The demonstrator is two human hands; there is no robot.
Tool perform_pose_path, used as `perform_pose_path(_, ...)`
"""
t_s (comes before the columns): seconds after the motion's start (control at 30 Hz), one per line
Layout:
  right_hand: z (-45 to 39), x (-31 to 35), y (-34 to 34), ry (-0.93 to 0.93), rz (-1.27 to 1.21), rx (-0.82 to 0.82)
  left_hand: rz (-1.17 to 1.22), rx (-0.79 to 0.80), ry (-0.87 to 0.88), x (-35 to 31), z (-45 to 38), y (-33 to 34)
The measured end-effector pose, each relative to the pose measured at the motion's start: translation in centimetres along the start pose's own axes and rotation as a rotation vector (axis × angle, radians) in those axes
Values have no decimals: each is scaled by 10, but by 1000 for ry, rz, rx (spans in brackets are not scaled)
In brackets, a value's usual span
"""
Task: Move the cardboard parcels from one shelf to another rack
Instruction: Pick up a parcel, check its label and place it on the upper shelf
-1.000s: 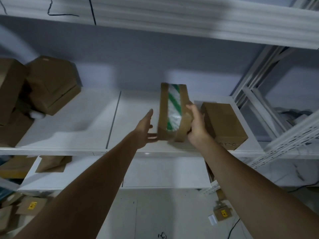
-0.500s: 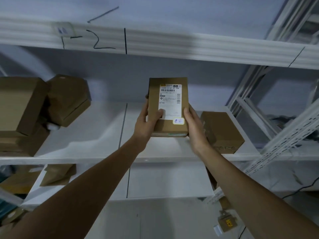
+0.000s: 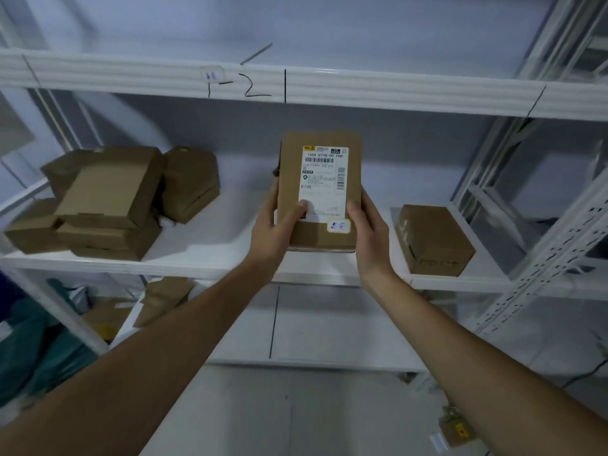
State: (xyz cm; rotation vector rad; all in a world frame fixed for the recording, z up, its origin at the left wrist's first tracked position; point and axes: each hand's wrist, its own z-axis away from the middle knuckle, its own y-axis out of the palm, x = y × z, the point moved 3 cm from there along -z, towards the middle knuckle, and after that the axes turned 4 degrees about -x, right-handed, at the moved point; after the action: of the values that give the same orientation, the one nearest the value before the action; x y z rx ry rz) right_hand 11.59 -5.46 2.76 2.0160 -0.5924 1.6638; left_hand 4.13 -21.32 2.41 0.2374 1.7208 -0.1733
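Both hands, left hand (image 3: 274, 225) and right hand (image 3: 368, 232), grip the labelled parcel (image 3: 319, 192) upright above the shelf (image 3: 210, 264), probably so its label shows.

A flat brown cardboard parcel (image 3: 318, 192) stands upright in front of the middle shelf (image 3: 210, 251), its broad face to the camera. That face carries a white shipping label (image 3: 324, 182) with barcodes and the code B748, and a small handwritten sticker (image 3: 339, 226) near its lower right corner. To the right a squat taped parcel (image 3: 434, 240) lies on the same shelf near its front edge. At the left end a heap of brown parcels (image 3: 108, 205) is piled loosely, several tilted, one leaning against the pile. More cardboard (image 3: 163, 299) lies on the shelf below.
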Motion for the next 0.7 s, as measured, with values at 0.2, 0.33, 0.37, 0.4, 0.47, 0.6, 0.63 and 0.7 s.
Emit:
perform_pose_path(0.2, 57, 27, 33, -39, -11, 40, -48, -101, 90, -37, 56, -55)
perform_pose_path(0.33, 86, 59, 68, -80, -73, 106, -75, -145, 122, -76, 78, -100)
perform_pose_path(0.37, 90, 69, 78, -89, -91, 115, -87, -155, 139, -89, 81, -110)
perform_pose_path(0.4, 93, 78, 87, -98, -106, 123, -88, -162, 157, -101, 83, -119)
perform_pose_path(0.47, 97, 98, 108, -109, -141, 142, -83, -183, 180, -125, 83, -137)
perform_pose_path(0.6, 103, 130, 155, -121, -192, 173, -79, -216, 200, -155, 73, -181)
perform_pose_path(0.63, 104, 136, 168, -129, -188, 178, -102, -228, 215, -162, 72, -192)
perform_pose_path(0.7, 105, 144, 199, -151, -197, 200, -170, -252, 258, -174, 69, -220)
